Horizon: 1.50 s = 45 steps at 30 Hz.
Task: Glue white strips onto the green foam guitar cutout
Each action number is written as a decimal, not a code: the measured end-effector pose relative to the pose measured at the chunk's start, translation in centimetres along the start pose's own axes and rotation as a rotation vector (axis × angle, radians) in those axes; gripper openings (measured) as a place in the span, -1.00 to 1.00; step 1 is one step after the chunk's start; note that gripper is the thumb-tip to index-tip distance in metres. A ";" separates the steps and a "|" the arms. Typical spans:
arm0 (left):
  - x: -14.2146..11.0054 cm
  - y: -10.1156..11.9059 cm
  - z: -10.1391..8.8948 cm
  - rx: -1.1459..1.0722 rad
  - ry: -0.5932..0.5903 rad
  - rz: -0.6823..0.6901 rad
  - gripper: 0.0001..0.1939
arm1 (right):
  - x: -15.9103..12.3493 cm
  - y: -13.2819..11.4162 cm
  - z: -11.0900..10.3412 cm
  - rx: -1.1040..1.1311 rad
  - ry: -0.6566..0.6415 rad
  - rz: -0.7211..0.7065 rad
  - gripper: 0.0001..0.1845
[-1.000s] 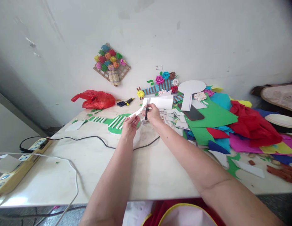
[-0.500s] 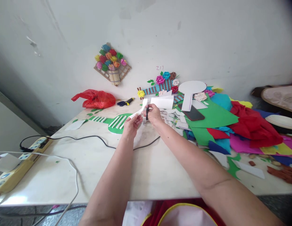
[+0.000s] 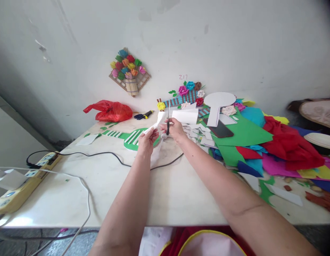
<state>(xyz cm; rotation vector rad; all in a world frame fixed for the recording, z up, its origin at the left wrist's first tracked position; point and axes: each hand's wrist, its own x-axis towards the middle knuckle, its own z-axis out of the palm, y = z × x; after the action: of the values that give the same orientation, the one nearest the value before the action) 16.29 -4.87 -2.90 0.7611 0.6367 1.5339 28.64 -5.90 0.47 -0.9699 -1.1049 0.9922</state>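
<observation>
Since half a second ago, the narrow, bent white paper-like strip (image 3: 161, 117) has shifted slightly left of the scissors' blades, and the whole view has swung a little, so the background sits farther right. The left hand (image 3: 147, 139) is closed, pinching the strip's lower end between thumb and fingers; the strip rises from it toward the right hand. The right hand (image 3: 176, 129) grips black-handled metal scissors (image 3: 168, 127), their slim blades pointing up and away; whether the blades are parted is too small to tell.

Just left of the left hand, and partly behind it, lies a flat green guitar-shaped cutout (image 3: 131, 146) with white bars across it. Beyond the right hand rests a white paper-like cylinder (image 3: 185, 116); just to that hand's right are scattered small white scraps (image 3: 193, 131). Farther right are a white paddle-shaped cutout (image 3: 219, 101) and a dark rectangular slab (image 3: 221, 129) on green sheets. Well beyond the left hand, to its left, sits a crumpled red plastic bag (image 3: 113, 111).
</observation>
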 end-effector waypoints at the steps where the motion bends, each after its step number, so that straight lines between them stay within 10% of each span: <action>1: 0.1 0.1 -0.2 -0.012 0.019 0.025 -0.88 | 0.1 -0.2 -0.4 -0.015 -0.054 0.007 -0.64; 8: 1.0 0.1 -1.2 -0.064 0.117 0.091 -0.83 | 0.5 -2.7 -4.8 -0.370 -0.688 0.118 -0.64; 14: 0.9 0.0 -1.1 -0.042 0.129 0.099 -0.77 | 0.8 -4.1 -7.0 -0.582 -0.905 0.207 -0.65; 45: -0.1 -0.5 0.0 0.005 -0.018 -0.045 -0.87 | 0.9 -1.2 -4.5 -0.565 -0.735 0.146 -0.51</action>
<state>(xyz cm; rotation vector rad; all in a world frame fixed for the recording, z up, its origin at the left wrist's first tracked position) 16.56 -4.92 -3.30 0.7586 0.6406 1.4830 33.36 -5.86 1.02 -1.1738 -2.0254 1.2277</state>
